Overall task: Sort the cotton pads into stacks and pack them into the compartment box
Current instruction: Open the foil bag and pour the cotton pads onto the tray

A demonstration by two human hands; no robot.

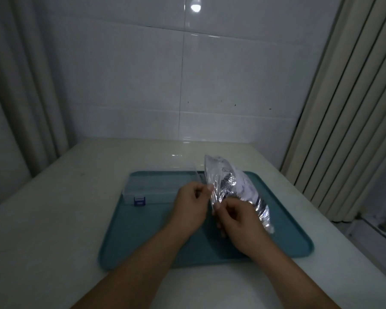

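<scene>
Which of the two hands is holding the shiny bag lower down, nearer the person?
The right hand. It pinches the plastic bag at its near edge, while the left hand pinches the same edge higher, farther from the person.

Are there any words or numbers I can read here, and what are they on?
None can be read.
Plastic bag, pinched by the left hand and right hand: dark printing, too blurred to read.
Blue latch on the clear compartment box: no text can be made out.
</scene>
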